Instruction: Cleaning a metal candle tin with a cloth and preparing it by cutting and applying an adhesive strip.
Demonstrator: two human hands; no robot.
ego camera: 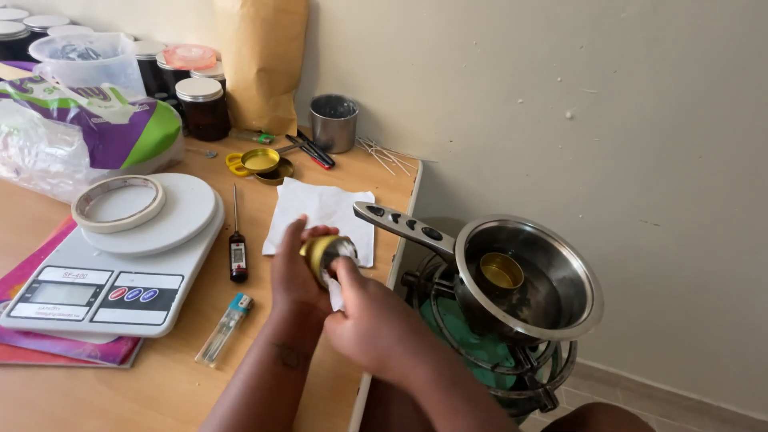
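Two hands, left (294, 272) and right (376, 320), grip a gold tin (324, 253) at frame centre; another tin (502, 270) sits in the steel pan (576, 308) at right

Plastic bag (120, 120): far left of table, behind the scale; slumped, clear film with purple, green and white print.
Brown paper bag (260, 60): upright against the wall at the table's back, plain.
Scale screen (50, 294): grey rectangle on the white scale's front panel, left of three round buttons, one red and two blue.
Thermometer screen (238, 256): small pale window on the black probe handle, right of the scale.
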